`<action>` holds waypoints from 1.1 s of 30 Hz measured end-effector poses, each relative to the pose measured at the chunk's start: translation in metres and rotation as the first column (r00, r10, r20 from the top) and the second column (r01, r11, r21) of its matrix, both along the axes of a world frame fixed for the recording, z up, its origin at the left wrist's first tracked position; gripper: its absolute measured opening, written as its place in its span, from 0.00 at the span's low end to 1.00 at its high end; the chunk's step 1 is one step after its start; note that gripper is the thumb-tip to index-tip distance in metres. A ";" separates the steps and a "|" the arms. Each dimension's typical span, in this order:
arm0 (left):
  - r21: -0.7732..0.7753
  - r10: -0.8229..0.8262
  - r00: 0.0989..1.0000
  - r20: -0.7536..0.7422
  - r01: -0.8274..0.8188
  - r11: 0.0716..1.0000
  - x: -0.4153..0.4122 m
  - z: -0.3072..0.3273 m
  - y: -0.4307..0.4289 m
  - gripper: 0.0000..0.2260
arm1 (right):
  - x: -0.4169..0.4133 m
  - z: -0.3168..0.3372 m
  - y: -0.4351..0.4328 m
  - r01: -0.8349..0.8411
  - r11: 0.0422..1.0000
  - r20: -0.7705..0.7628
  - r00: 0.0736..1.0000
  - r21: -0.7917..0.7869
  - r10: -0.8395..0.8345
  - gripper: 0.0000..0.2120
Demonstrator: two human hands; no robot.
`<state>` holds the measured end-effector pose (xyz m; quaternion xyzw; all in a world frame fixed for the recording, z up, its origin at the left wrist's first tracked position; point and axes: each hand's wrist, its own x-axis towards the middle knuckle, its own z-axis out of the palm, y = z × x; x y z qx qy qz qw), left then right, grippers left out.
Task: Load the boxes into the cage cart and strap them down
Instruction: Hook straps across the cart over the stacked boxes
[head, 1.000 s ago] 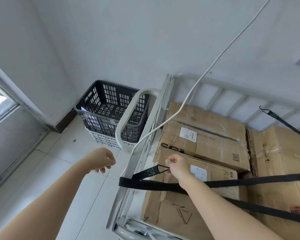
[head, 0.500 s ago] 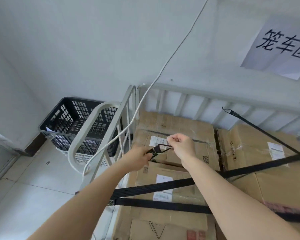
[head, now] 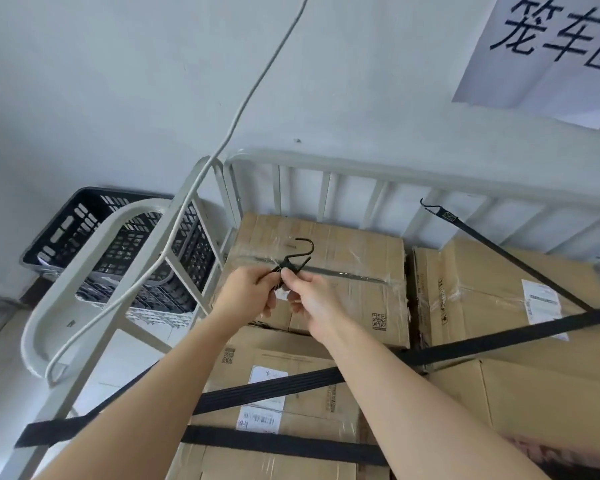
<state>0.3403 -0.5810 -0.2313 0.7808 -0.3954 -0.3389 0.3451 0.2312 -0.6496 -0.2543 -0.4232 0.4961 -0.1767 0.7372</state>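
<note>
2 hands: left (head: 253,292), right (head: 312,299). 2 hooks: 1 held (head: 303,244), 1 on the cart (head: 361,174) rail (head: 426,204). 5 boxes (head: 326,237) show in the 1 cart. 3 strap runs cross them: 1 long (head: 465,345), 1 low (head: 284,445), 1 thin (head: 516,264). 2 stacked crates (head: 66,230), 1 cable (head: 243,98), 1 sign (head: 541,64).

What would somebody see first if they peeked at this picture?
The left hand and right hand meet in the middle, both pinching a black hook over the cardboard boxes in the cage cart. Wide black straps cross the boxes lower down, and a big paper sign with black writing sits at the top right.
</note>
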 end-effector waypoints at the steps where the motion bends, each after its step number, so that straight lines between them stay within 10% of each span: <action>1: -0.004 -0.009 1.000 -0.004 0.009 1.000 -0.002 -0.001 -0.006 0.14 | 0.001 -0.002 -0.005 0.028 1.000 -0.009 1.000 -0.001 -0.028 0.05; 9: 0.350 -0.196 0.964 -0.179 0.249 0.903 0.040 -0.021 -0.024 0.11 | 0.004 -0.029 -0.053 0.269 0.956 -0.058 0.963 0.119 -0.264 0.07; 33: 0.155 -0.022 0.990 -0.139 0.044 0.987 -0.019 -0.124 -0.290 0.14 | 0.000 -0.114 -0.307 0.693 0.701 -0.029 0.715 0.170 -0.699 0.10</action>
